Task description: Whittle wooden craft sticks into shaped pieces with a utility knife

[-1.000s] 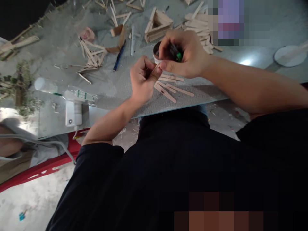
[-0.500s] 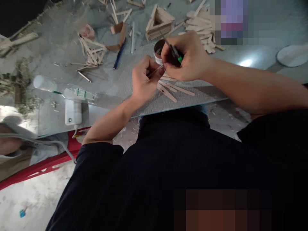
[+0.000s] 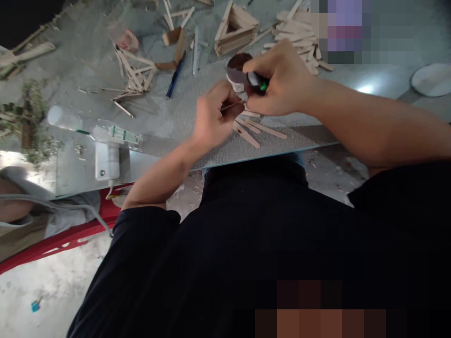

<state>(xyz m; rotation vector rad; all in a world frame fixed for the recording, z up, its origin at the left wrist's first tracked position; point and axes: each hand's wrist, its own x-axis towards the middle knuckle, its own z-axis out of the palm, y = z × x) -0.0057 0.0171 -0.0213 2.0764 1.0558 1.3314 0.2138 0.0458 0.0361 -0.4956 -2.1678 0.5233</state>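
Observation:
My left hand (image 3: 213,115) is closed, pinching a thin wooden craft stick (image 3: 232,105) whose far end reaches the fingers of my right hand. My right hand (image 3: 278,82) is wrapped round a knife (image 3: 252,79) with a black and green handle. Its grey blade points left, above the stick, in front of a small round tub (image 3: 238,87) with a dark inside. Just below my hands, several loose craft sticks (image 3: 262,127) lie on the table near its front edge.
A stacked triangle of craft sticks (image 3: 237,40) stands behind the tub, beside a stick pile (image 3: 294,35). Leftward lie a blue pen (image 3: 175,75), a cardboard piece (image 3: 175,61), a jumble of sticks (image 3: 136,77), a plastic bottle (image 3: 102,131) and a white power bank (image 3: 106,162).
The knife has turned in my right hand: its blade now shows broad side and points left, where it showed thin and pointed up. Both hands stay close together.

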